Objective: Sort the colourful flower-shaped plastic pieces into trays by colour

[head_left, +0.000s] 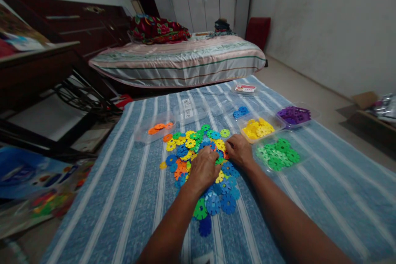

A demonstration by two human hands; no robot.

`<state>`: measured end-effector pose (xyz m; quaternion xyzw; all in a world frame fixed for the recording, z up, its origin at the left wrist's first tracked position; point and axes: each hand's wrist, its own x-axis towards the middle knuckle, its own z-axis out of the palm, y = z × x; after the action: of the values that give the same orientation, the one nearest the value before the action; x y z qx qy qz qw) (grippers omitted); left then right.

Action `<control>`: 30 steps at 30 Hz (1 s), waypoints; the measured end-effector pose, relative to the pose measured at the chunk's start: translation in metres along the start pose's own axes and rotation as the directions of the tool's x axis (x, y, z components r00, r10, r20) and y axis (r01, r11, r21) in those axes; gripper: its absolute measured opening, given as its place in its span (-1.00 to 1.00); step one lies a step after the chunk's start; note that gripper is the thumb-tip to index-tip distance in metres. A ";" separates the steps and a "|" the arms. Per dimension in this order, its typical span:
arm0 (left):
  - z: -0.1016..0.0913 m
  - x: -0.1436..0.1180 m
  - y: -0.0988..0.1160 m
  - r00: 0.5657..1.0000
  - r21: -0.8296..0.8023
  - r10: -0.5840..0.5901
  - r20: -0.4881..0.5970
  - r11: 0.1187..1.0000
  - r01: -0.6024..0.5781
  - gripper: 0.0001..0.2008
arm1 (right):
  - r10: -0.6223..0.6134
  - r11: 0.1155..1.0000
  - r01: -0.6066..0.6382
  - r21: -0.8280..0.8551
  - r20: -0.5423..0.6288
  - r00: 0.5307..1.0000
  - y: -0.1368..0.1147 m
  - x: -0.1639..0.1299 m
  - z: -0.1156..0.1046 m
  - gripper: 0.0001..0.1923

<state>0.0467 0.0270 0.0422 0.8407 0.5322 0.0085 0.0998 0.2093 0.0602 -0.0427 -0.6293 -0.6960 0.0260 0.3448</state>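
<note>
A mixed pile of notched plastic discs (213,204) in blue, yellow, green and orange spreads over the striped cloth. My left hand (204,167) is on the middle of the pile, its fingers curled down among the discs. At the pile's right edge, my right hand (239,149) rests with its fingers bent inward and pressed together, close to an orange disc. What either hand holds, if anything, is hidden by the fingers. To the right are a tub of yellow discs (258,128), a tub of green discs (278,154) and a tub of purple discs (293,114).
A clear tub with a few orange discs (160,128) stands left of the pile. Some blue discs (240,112) sit in another clear tub behind it. A clear lid with a label (187,108) lies at the back. Beyond the striped cloth (145,165) stands a bed (185,60).
</note>
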 end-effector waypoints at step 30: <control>0.002 0.006 0.007 0.997 -0.094 -0.002 0.078 0.996 0.009 -0.89 | 0.011 1.000 -0.011 0.014 -0.013 1.000 -0.001 0.002 0.004 -0.78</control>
<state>0.0554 0.0294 0.0409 0.8334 0.5291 0.0007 0.1598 0.2064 0.0631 -0.0440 -0.6308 -0.6902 0.0285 0.3535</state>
